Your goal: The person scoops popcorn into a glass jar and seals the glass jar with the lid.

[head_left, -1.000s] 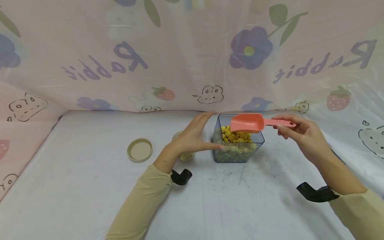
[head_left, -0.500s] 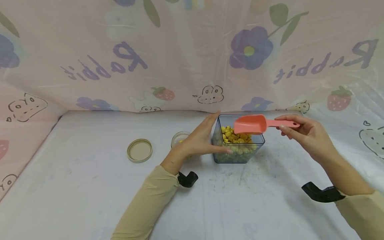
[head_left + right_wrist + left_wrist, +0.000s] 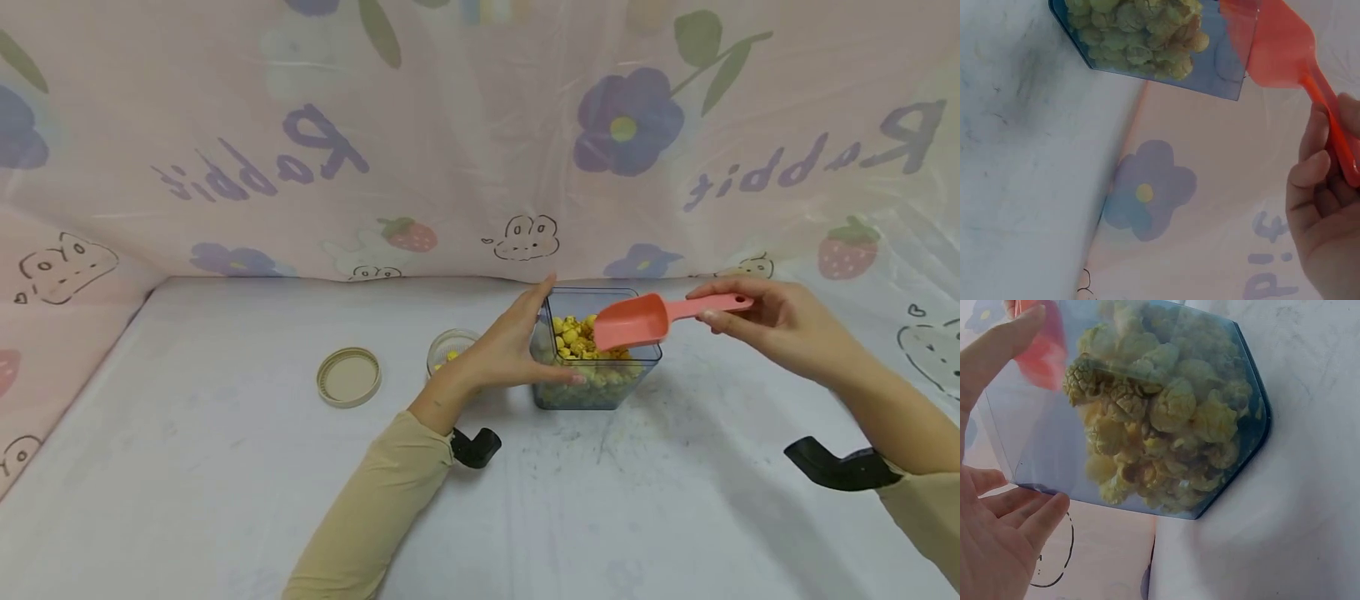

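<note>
A clear bluish plastic container [image 3: 551, 398] stands upright on the table, partly filled with yellow popcorn [image 3: 572, 337]. My left hand [image 3: 501, 348] holds it from the left, thumb on the near wall and fingers against the far wall, as the left wrist view [image 3: 997, 537] also shows. My right hand [image 3: 783, 323] pinches the handle of a coral-pink scoop [image 3: 633, 322] between thumb and fingers. The scoop's bowl tilts down over the container's opening, its tip close above the popcorn. In the right wrist view the scoop [image 3: 1279, 47] shows partly behind the container's wall.
Behind my left wrist stands a small clear jar [image 3: 450, 337] with a little popcorn in it, partly hidden. Left of it lies a round beige lid [image 3: 348, 377]. A printed pink sheet [image 3: 465, 167] hangs behind the white-covered table [image 3: 570, 517].
My left hand has moved right onto the container and taken hold of its sides. The scoop has shifted slightly right, and its bowl has tipped down toward the popcorn.
</note>
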### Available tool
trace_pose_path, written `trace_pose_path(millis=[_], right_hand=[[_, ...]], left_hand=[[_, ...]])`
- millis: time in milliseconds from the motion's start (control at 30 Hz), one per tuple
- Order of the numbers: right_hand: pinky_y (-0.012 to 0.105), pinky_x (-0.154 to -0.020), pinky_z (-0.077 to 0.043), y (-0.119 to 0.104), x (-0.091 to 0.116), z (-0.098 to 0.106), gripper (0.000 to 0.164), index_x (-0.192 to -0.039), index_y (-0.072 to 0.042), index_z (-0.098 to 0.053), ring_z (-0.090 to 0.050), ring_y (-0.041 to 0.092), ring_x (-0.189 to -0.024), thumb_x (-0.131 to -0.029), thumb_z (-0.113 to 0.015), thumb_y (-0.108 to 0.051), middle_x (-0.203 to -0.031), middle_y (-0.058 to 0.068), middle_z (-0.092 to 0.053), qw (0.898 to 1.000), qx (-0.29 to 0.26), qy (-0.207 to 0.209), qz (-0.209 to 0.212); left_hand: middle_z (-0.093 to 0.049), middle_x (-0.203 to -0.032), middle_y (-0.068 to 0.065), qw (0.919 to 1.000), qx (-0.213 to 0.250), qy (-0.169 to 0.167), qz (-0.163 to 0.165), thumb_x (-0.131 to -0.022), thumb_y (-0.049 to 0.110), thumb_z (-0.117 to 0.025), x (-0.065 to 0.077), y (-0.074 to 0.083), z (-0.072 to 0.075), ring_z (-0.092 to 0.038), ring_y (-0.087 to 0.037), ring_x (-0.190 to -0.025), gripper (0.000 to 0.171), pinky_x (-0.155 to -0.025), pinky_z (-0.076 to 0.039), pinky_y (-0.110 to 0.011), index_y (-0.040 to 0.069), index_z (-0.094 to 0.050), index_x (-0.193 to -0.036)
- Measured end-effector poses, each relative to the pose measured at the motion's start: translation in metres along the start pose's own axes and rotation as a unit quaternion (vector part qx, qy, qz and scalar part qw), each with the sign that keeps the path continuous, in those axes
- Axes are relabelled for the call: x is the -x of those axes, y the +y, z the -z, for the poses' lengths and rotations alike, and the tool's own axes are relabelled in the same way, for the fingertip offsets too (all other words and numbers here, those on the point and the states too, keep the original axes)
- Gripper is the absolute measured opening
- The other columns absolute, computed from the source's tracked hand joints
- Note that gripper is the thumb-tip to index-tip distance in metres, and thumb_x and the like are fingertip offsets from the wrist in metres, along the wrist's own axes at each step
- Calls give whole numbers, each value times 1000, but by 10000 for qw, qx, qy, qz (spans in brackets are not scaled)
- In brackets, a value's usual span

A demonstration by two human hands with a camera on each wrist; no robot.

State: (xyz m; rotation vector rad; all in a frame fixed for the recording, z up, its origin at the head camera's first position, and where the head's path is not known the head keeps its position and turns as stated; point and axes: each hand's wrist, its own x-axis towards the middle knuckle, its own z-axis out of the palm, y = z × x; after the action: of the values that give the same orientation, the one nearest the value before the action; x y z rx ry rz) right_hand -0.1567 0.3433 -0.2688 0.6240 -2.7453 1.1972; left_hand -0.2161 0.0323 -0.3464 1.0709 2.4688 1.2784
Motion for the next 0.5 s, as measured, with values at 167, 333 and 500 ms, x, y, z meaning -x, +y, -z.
trace_pose_path(millis=[167,333,500], right_hand=[[12,-59,-47,-2,-5,4,30,-115,-10,-63,-62,3,-72,-88,-63,4,-90,-8,-62,9994,261,-209,62],[16,-55,-43,-7,-10,10,30,-114,-6,-65,-60,4,-71,-86,-66,4,-91,-9,-62,9969,755,-204,-3],[17,-55,-40,-15,-19,12,30,-112,-9,-66,-57,2,-69,-84,-69,2,-83,-12,-61,9859,1620,-288,288]], left_hand=[[-20,-157,-8,9999,39,2,132,-69,39,-86,1,1,1,-39,-23,-134,122,-111,-37,-41,16,-3,-155],[-24,-154,-7,9996,210,-9,204,-68,37,-87,0,2,0,-43,-25,-132,119,-109,-39,-39,16,-8,-155],[-27,-152,-8,9992,313,13,229,-67,35,-88,-1,1,0,-43,-25,-132,118,-110,-39,-36,16,-11,-154]])
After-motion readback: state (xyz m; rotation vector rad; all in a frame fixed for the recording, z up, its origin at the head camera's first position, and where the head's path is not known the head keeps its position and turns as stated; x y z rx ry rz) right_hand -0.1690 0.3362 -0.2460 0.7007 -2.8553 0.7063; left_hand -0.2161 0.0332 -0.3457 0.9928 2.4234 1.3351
